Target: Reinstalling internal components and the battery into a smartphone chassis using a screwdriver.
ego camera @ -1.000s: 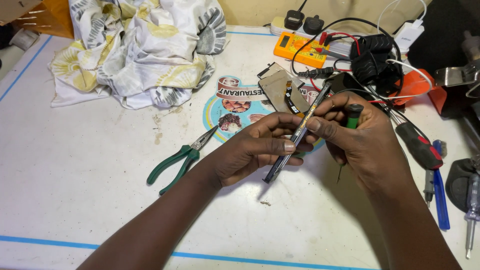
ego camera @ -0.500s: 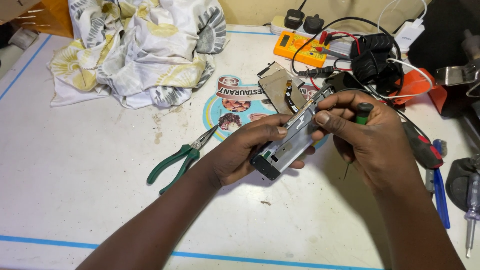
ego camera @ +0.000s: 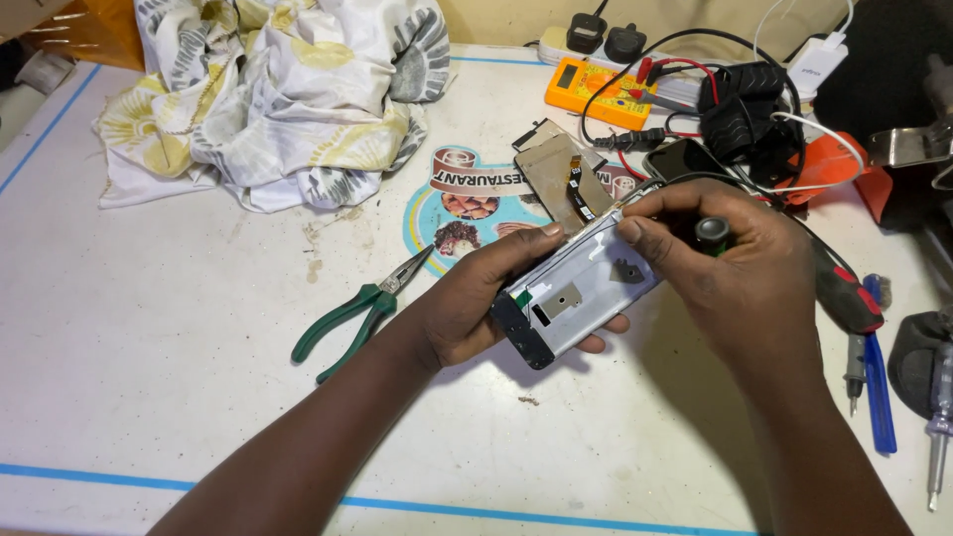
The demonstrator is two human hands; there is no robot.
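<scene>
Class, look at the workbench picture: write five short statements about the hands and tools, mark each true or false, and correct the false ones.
1. The left hand holds an opened phone frame from underneath. True.
2. The right hand is resting flat on the table. False: it is raised over the frame's far end, and a small dark tool handle shows in its grip.
3. The green-handled pliers lie on the table to the left of the left hand. True.
4. The orange multimeter lies on the crumpled cloth. False: it lies on the table, apart from the cloth, near the black cables.
5. A red-and-black screwdriver lies right of the right hand. True.
</scene>
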